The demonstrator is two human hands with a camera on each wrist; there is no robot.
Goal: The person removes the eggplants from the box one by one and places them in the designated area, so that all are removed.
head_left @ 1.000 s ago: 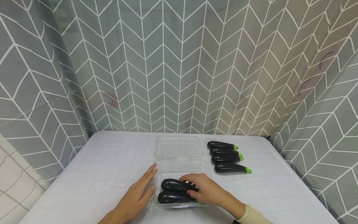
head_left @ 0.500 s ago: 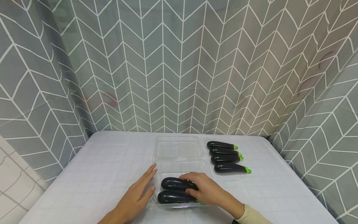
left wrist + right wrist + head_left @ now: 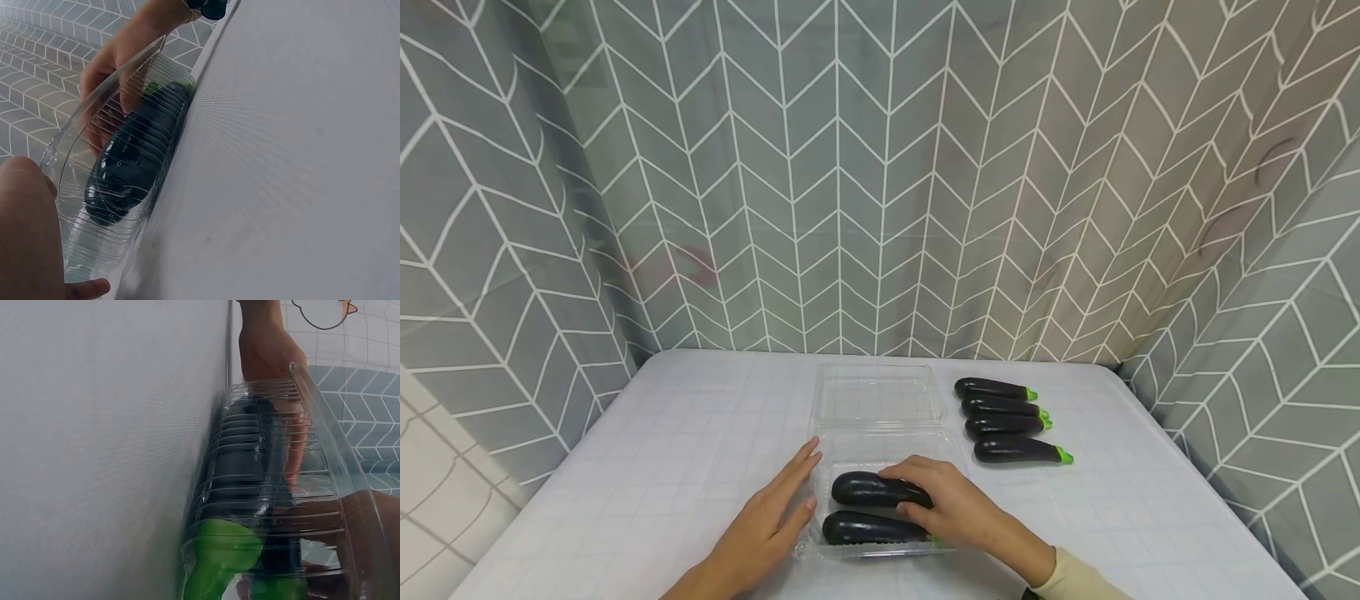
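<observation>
Gripping the upper eggplant (image 3: 871, 490) in our right hand (image 3: 958, 507), we note it now sits slightly farther back inside the clear clamshell tray (image 3: 880, 462), our flat left hand (image 3: 767, 525) bracing its side.

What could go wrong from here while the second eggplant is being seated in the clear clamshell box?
The right hand grips the upper eggplant, which sits partly on the lower eggplant; released, it might roll. The clamshell box is thin, and only the left hand steadies its side, so it could slide. Four eggplants wait outside; space looks tight.
</observation>
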